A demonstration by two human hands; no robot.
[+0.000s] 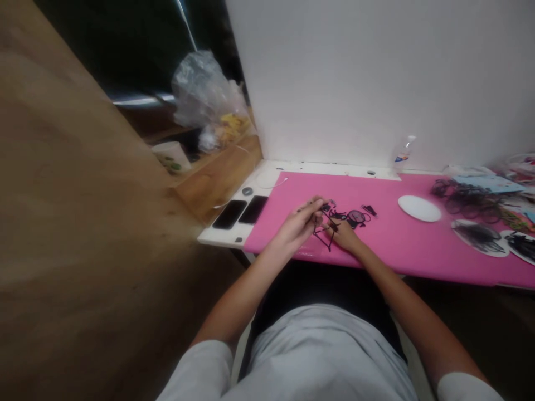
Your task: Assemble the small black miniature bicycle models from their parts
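My left hand [301,221] is closed, with its thumb and fingers pinching the upper part of a thin black toy bicycle frame [330,248]. The frame hangs at a tilt over the near edge of the pink tabletop. Close by on the right, my right hand [345,234] has its fingers closed at the frame's other side. Its fingertips are partly hidden behind the frame's bars. Just past my hands, a small black spoked wheel [356,216] lies among loose black parts. Another small black piece [369,210] rests a little farther right.
Two dark phones [253,210] lie on the white table end at left. To the right are a white plate [419,208], a plate of black strands [480,238] and a heap of black rings [463,200]. A clear bottle [404,150] stands by the white wall.
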